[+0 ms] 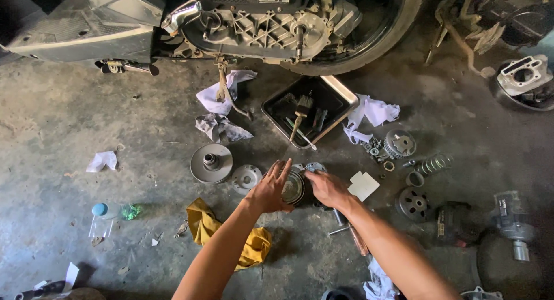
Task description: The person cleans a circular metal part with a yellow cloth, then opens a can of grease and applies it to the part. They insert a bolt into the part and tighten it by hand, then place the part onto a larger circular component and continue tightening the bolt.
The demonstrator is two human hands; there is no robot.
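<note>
A round metal clutch drum (295,186) stands on the concrete floor in the middle of the head view. My left hand (270,189) rests against its left side with the fingers spread. My right hand (326,188) presses on its right side, fingers curled over the edge. A grey pulley disc (211,162) and a smaller round plate (246,177) lie just left of the drum. Whether either hand grips the drum or only touches it is hard to tell.
A scooter engine (259,23) and rear tyre (381,40) fill the top. A metal tray (333,91) holds a brush and tools. White rags (375,111), a spring (435,163), small clutch parts (399,143), a yellow cloth (202,222) and a power tool (511,219) lie around.
</note>
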